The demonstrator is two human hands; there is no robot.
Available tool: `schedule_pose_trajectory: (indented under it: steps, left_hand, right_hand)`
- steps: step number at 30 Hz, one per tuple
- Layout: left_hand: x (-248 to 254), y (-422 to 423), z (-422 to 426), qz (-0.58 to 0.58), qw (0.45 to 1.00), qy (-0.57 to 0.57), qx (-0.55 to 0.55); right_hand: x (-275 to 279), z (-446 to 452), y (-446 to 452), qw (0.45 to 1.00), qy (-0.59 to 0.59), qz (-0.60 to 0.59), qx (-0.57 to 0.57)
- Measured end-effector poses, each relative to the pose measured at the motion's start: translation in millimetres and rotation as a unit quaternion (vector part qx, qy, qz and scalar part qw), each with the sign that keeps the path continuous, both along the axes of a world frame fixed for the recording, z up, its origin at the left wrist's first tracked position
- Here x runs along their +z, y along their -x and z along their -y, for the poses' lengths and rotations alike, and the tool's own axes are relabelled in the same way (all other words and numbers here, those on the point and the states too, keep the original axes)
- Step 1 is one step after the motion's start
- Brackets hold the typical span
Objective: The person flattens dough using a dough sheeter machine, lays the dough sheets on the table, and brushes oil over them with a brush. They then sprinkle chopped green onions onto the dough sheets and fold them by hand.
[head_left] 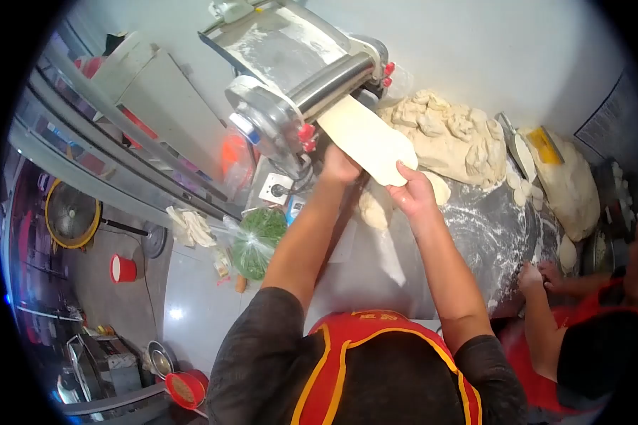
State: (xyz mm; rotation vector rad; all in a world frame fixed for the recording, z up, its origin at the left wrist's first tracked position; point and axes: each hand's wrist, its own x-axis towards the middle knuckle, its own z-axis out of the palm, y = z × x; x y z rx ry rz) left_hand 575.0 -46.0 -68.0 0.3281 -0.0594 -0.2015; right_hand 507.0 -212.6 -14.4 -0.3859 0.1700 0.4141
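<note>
A long, flat dough sheet (368,138) hangs out of the steel rollers of a dough sheeter (333,81). My right hand (412,191) pinches its rounded free end, with the thumb on top. Close below the rollers, my left hand (340,164) is at the underside of the sheet, where the dough hides its fingers. Behind my right hand, a big lumpy mass of dough (454,138) rests on the floured worktop (468,219). A smaller dough piece (373,209) lies between my forearms.
At the right, a co-worker's hands (535,276) are at the table edge. Near them are small dough rounds (523,193), a scraper with a yellow handle (544,145) and a large dough lump (567,191). A bag of greens (259,241) and a power socket (273,188) sit left of my arm.
</note>
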Motion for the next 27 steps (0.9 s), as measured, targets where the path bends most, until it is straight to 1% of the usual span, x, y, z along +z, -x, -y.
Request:
schedule_pose_trajectory:
  steps: [1, 2, 3, 5, 7, 9, 10, 11, 12, 13, 14, 15, 16, 17, 18, 19, 20, 21, 23, 24, 26, 27]
  left_hand:
    - [1.1, -8.9, -7.6, 0.042, 0.998, 0.045, -0.015]
    - [2.7, -16.6, -13.0, 0.086, 0.995, -0.039, 0.046]
    - [5.3, -23.7, -18.4, 0.127, 0.979, -0.123, 0.103]
    - [7.9, -41.0, -25.9, 0.152, 0.973, -0.135, 0.109]
    - [12.7, -38.8, -33.4, 0.068, 0.996, -0.032, 0.055]
    - [33.2, -6.2, -17.2, 0.004, 0.998, -0.048, 0.037]
    - [37.9, 7.2, -8.3, -0.022, 0.999, -0.039, 0.013]
    - [43.0, 25.0, 4.6, -0.033, 0.997, -0.063, 0.005]
    - [32.3, 37.0, 16.4, -0.037, 0.998, -0.057, 0.001]
    - [18.1, 51.1, 27.4, -0.044, 0.998, -0.051, -0.001]
    - [-0.3, 70.0, 36.8, -0.065, 0.996, -0.057, -0.027]
    - [-20.1, 89.9, 46.8, -0.083, 0.993, -0.061, -0.050]
    - [-39.4, 112.5, 58.8, -0.140, 0.986, -0.033, -0.082]
    - [-57.5, 135.6, 72.0, -0.193, 0.975, -0.005, -0.112]
    - [-74.5, 159.9, 87.3, -0.226, 0.967, 0.011, -0.121]
    - [-90.3, 185.0, 98.3, -0.258, 0.957, 0.027, -0.126]
    - [-108.9, 207.4, 102.6, -0.285, 0.948, 0.006, -0.140]
    - [-125.6, 226.3, 103.3, -0.312, 0.938, -0.014, -0.153]
    - [-145.7, 249.7, 91.9, -0.336, 0.930, -0.079, -0.127]
    - [-141.6, 254.0, 80.1, -0.309, 0.934, -0.130, -0.126]
    - [-129.2, 260.5, 49.4, -0.255, 0.931, -0.232, -0.117]
    - [-117.6, 259.4, 38.4, -0.259, 0.908, -0.303, -0.129]
  right_hand:
    - [0.2, 1.3, 4.4, 1.000, 0.003, 0.005, 0.000]
    - [0.0, 2.2, 8.7, 1.000, 0.005, 0.010, -0.001]
    - [-2.9, 2.7, 13.0, 1.000, 0.007, 0.012, -0.004]
    - [-13.3, 5.6, 17.7, 0.999, 0.026, 0.022, -0.015]
    - [-24.1, 13.3, 24.0, 0.998, 0.058, -0.002, -0.025]
    - [-37.6, 31.9, 28.4, 0.999, 0.046, 0.005, -0.022]
    - [-48.5, 46.7, 31.3, 0.999, 0.038, 0.005, -0.014]
    - [-57.1, 62.0, 36.3, 1.000, 0.029, 0.009, -0.003]
    - [-55.8, 78.6, 47.2, 0.996, 0.079, -0.007, -0.035]
    - [-60.6, 102.2, 57.6, 0.991, 0.136, -0.012, -0.018]
    - [-66.6, 129.0, 69.2, 0.981, 0.193, -0.017, 0.002]
    - [-70.0, 153.2, 83.8, 0.961, 0.275, -0.021, 0.002]
    - [-68.4, 173.2, 99.0, 0.941, 0.336, -0.048, 0.002]
    - [-77.0, 196.0, 113.4, 0.920, 0.387, -0.064, 0.014]
    - [-93.8, 215.0, 127.4, 0.902, 0.423, -0.082, 0.008]
    - [-97.4, 226.5, 142.9, 0.884, 0.457, -0.097, 0.029]
    - [-127.0, 242.0, 156.9, 0.866, 0.486, -0.113, 0.044]
    - [-148.4, 248.9, 171.4, 0.833, 0.541, -0.093, 0.078]
    - [-172.5, 256.1, 187.1, 0.751, 0.641, -0.047, 0.149]
    - [-167.3, 251.4, 179.1, 0.681, 0.718, 0.007, 0.144]
    - [-155.4, 232.8, 159.9, 0.514, 0.840, 0.120, 0.125]
    - [-152.3, 215.6, 142.9, 0.513, 0.840, 0.158, 0.083]
